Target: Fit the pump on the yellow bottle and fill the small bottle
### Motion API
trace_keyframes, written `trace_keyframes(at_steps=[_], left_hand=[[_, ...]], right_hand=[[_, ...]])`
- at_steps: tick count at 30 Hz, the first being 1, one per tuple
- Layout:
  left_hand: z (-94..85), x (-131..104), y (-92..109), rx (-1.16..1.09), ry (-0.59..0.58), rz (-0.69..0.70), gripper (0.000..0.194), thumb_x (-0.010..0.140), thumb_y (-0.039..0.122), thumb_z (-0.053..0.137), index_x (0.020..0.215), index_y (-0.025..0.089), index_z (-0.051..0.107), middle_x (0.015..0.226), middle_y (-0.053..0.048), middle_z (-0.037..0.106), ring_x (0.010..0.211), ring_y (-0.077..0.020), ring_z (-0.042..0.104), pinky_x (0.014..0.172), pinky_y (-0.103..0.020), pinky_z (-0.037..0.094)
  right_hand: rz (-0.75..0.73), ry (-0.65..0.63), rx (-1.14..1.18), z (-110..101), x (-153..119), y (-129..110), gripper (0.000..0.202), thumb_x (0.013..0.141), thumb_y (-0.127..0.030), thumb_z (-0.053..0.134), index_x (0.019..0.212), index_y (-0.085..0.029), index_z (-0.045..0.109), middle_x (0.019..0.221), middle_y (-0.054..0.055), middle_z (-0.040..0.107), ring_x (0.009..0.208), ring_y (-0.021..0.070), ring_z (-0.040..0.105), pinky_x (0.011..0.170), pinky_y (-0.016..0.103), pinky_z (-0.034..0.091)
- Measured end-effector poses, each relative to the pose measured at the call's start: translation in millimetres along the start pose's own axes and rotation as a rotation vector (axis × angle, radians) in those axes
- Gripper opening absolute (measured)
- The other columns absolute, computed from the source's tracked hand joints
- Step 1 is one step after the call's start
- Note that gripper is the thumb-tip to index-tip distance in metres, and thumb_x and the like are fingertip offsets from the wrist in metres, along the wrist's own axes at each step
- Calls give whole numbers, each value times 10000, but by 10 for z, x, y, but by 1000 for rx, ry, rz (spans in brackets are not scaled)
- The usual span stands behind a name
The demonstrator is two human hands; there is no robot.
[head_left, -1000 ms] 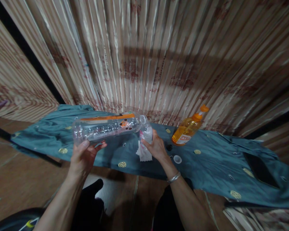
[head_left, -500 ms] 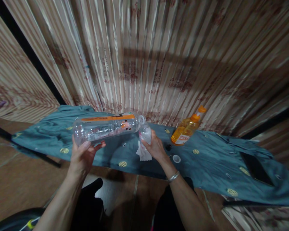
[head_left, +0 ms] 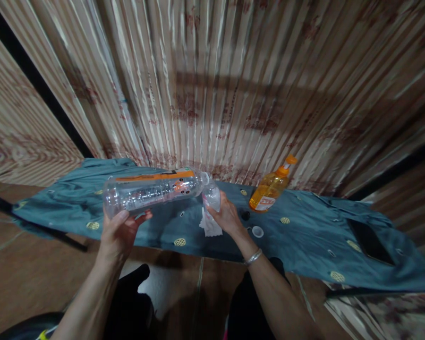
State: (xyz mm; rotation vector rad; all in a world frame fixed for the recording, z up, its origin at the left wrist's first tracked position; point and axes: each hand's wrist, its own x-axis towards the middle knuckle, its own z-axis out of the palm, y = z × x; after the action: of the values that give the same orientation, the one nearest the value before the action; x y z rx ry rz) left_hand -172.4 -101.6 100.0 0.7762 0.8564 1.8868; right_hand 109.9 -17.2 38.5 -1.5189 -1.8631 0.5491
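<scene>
My left hand (head_left: 122,229) grips the base end of a large clear plastic bottle (head_left: 152,191) with an orange-edged label. This bottle lies nearly level in the air, its mouth pointing right. In my right hand (head_left: 226,212) is a small clear bottle (head_left: 211,196), held with its top against or very close to the large bottle's mouth; I cannot tell if they touch. Below the small bottle a crumpled white tissue (head_left: 211,224) rests on the cloth. A small white cap (head_left: 258,231) and a small black cap-like piece (head_left: 246,215) lie right of my right hand.
A bottle of orange liquid with an orange pump top (head_left: 269,189) stands behind the caps. The teal patterned cloth (head_left: 304,236) covers a narrow table, with a black phone (head_left: 370,241) at its right. Behind hangs a pleated curtain (head_left: 212,94); dark posts rise at both sides.
The view has shifted slightly, moving the table things a little left. Both hands keep their grip, and the two bottles stay mouth to mouth in nearly the same pose.
</scene>
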Motion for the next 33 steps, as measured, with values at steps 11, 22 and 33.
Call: trace_keyframes(at_steps=[11,22,33], left_hand=[[-89,89,-71,1,-3,-48,728,568,314,1010,1240,283,733,978,-27,827,777,-257,789,709,-358,665],[86,97,-142,-88,86,-34,442,590,305,971,973,260,755,821,5,822,668,-207,767,656,-312,668],[171,127,-208,-103,209,-95,371,572,325,940,848,248,705,677,29,742,641,-185,740,680,-296,660]], right_hand=[[-26,32,-13,41,10,45,643,954,-297,733,1551,-185,521,1338,160,796,1238,331,786,1072,460,612],[2,21,-28,29,14,14,645,971,-293,723,1559,-149,498,1328,187,802,1245,354,789,1091,484,609],[-3,0,20,27,21,44,670,967,-321,740,1562,-148,488,1380,202,772,1290,357,766,1116,500,599]])
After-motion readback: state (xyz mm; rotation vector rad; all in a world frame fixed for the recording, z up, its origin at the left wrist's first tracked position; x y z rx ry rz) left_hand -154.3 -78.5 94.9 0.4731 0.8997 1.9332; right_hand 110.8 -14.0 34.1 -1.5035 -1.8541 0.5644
